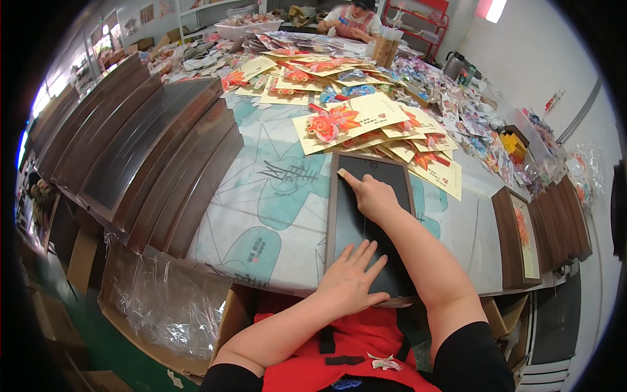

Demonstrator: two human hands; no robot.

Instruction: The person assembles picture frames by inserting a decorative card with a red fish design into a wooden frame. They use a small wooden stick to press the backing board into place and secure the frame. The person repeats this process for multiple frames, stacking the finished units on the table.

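A dark brown shallow frame [331, 228] with a black inner panel lies lengthwise in front of me on the table. My left hand [349, 281] rests flat on the panel's near part, fingers spread, holding nothing. Higher up, my right hand [375, 196] reaches over the panel with its index finger stretched to the far left corner. A small pale yellowish bit [341, 172] shows at that fingertip; whether it is a piece of material or a finger cover I cannot tell. The other right fingers are bent and partly hidden. Beyond the frame lie cream cards [366, 117] with orange goldfish pictures.
Brown frames [157, 150] stand stacked along the left side. More frames [565, 219] lean at the right edge, beside one holding a goldfish card [522, 228]. Loose cut-outs cover the far table. A co-worker [356, 23] sits at the back. An open carton [170, 307] holds clear plastic below left.
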